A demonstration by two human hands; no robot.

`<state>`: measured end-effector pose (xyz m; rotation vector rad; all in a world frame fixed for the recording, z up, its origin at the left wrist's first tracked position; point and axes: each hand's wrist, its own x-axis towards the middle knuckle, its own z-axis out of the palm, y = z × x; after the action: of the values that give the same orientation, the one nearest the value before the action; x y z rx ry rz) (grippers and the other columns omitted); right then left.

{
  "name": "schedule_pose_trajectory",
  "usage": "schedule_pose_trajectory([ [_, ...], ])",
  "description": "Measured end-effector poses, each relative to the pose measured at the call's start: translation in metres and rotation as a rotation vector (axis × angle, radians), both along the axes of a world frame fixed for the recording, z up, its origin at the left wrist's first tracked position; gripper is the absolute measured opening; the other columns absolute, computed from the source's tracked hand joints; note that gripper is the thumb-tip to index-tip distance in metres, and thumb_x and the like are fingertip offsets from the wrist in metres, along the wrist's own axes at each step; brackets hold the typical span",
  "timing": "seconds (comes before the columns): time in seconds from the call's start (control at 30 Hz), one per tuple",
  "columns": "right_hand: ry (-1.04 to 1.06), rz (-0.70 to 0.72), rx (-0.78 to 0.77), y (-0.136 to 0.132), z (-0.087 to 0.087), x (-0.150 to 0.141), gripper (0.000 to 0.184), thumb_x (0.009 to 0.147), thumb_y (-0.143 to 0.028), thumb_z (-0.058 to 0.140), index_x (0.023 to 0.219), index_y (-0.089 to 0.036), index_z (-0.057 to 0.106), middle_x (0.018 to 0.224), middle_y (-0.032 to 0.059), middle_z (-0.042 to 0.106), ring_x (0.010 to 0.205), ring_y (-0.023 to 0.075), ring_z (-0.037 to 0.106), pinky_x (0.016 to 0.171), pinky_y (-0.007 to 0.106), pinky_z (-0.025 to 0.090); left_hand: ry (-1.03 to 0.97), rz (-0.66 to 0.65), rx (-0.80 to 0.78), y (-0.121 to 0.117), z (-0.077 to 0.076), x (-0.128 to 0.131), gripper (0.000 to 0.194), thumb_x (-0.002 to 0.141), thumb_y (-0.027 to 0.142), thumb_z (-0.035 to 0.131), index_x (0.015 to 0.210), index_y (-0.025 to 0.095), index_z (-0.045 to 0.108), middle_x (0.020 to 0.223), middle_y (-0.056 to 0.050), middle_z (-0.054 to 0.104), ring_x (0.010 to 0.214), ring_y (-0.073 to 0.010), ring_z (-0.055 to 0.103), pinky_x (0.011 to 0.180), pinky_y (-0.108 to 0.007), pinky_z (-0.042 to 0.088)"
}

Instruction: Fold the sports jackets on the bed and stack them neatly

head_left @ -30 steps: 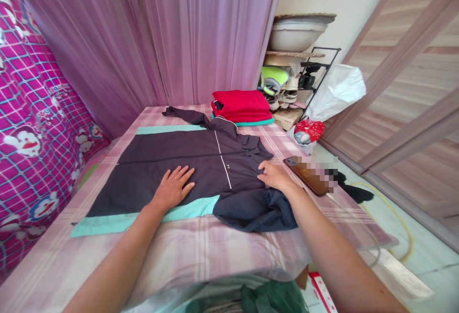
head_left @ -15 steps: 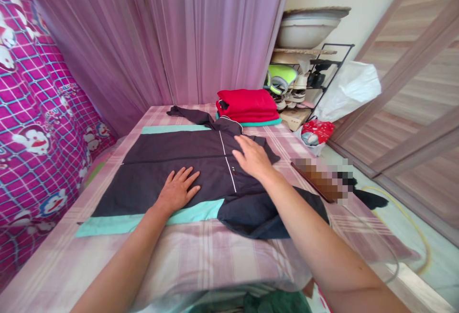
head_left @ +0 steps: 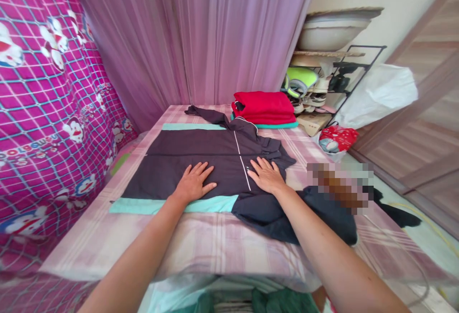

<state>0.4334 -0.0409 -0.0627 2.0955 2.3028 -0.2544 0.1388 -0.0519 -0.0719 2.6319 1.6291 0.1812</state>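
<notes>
A dark zip-up jacket with mint-green side panels and a white chest stripe lies spread flat, its collar to the right. My left hand rests palm down on the near half of its body, fingers spread. Palm down beside the chest stripe, my right hand has its fingers apart on the upper chest. Toward me and to the right, the near sleeve bends away, partly covered by my right forearm. The far sleeve stretches to the back left.
A plaid cloth covers the table. Behind the collar sits a folded red stack with a green layer beneath. A blurred brown object lies at right. Purple curtains hang behind; a shoe rack stands back right.
My right hand has come down toward me onto the jacket's chest. My left hand stays on the jacket body. The view has turned a little left.
</notes>
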Motion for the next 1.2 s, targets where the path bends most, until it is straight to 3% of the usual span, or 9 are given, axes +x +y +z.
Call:
schedule_pose_trajectory([
  [0.17, -0.011, -0.003, -0.001, 0.000, -0.005, 0.003, 0.064, 0.100, -0.056, 0.022, 0.155, -0.025, 0.031, 0.164, 0.0078, 0.022, 0.151, 0.0240, 0.017, 0.121, 0.050, 0.011, 0.039, 0.084, -0.016, -0.007, 0.006, -0.023, 0.066, 0.097, 0.059, 0.029, 0.151, 0.024, 0.039, 0.158, -0.007, 0.038, 0.147, -0.0257, 0.031, 0.120, -0.048, 0.022],
  [0.3, 0.081, 0.006, -0.040, -0.001, 0.008, 0.006, 0.060, 0.100, -0.050, 0.027, 0.153, -0.023, 0.037, 0.163, 0.0080, 0.026, 0.150, 0.0225, 0.020, 0.121, 0.047, 0.013, 0.091, 0.252, 0.009, -0.023, 0.006, -0.080, 0.061, 0.097, 0.053, 0.030, 0.151, 0.025, 0.038, 0.159, -0.006, 0.036, 0.147, -0.0257, 0.031, 0.119, -0.049, 0.024],
  [0.43, 0.336, 0.171, -0.135, -0.013, 0.032, 0.037, 0.053, 0.095, -0.048, 0.043, 0.135, -0.018, 0.060, 0.149, 0.0104, 0.049, 0.139, 0.0225, 0.043, 0.117, 0.036, 0.027, 0.113, 0.373, 0.009, -0.036, 0.001, -0.148, 0.063, 0.093, 0.048, 0.032, 0.148, 0.020, 0.043, 0.155, -0.012, 0.040, 0.144, -0.0295, 0.036, 0.115, -0.053, 0.030],
  [0.57, 0.437, 0.269, -0.344, -0.034, 0.050, 0.080, 0.047, 0.081, -0.052, 0.060, 0.113, -0.021, 0.074, 0.126, 0.0074, 0.069, 0.119, 0.0250, 0.061, 0.106, 0.032, 0.042, 0.084, 0.369, 0.031, -0.039, 0.006, -0.188, 0.065, 0.087, 0.051, 0.034, 0.141, 0.019, 0.052, 0.151, -0.012, 0.048, 0.141, -0.0297, 0.041, 0.114, -0.053, 0.032],
  [0.73, 0.426, 0.221, -0.493, -0.046, 0.065, 0.115, 0.053, 0.067, -0.052, 0.072, 0.111, -0.024, 0.075, 0.118, 0.0052, 0.072, 0.112, 0.0262, 0.065, 0.099, 0.032, 0.048, 0.041, 0.335, 0.047, -0.047, 0.028, -0.203, 0.059, 0.080, 0.060, 0.036, 0.111, 0.021, 0.068, 0.118, -0.009, 0.072, 0.113, -0.0270, 0.062, 0.103, -0.038, 0.044],
  [0.87, 0.353, 0.227, -0.578, -0.042, 0.072, 0.125, 0.051, 0.061, -0.046, 0.076, 0.107, -0.024, 0.078, 0.114, 0.0039, 0.074, 0.109, 0.0249, 0.066, 0.097, 0.029, 0.048, 0.057, 0.323, -0.035, -0.055, 0.041, -0.208, 0.056, 0.080, 0.066, 0.026, 0.085, 0.028, 0.067, 0.092, 0.003, 0.075, 0.096, -0.0201, 0.064, 0.091, -0.030, 0.049],
  [1.07, 0.200, 0.214, -0.520, -0.027, 0.070, 0.120, 0.035, 0.058, -0.038, 0.077, 0.090, -0.023, 0.081, 0.093, 0.0029, 0.077, 0.090, 0.0237, 0.069, 0.080, 0.029, 0.053, -0.041, 0.248, -0.308, -0.046, 0.056, -0.216, 0.059, 0.067, 0.075, 0.042, 0.089, 0.029, 0.072, 0.099, 0.005, 0.077, 0.101, -0.0212, 0.065, 0.098, -0.031, 0.047],
  [1.2, 0.277, 0.289, -0.344, -0.018, 0.068, 0.119, 0.027, 0.065, -0.027, 0.065, 0.087, -0.019, 0.079, 0.100, 0.0056, 0.076, 0.095, 0.0232, 0.068, 0.088, 0.029, 0.051, -0.034, 0.233, -0.372, -0.048, 0.064, -0.215, 0.055, 0.061, 0.067, 0.056, 0.099, 0.031, 0.072, 0.116, 0.003, 0.074, 0.114, -0.0240, 0.063, 0.104, -0.035, 0.044],
])
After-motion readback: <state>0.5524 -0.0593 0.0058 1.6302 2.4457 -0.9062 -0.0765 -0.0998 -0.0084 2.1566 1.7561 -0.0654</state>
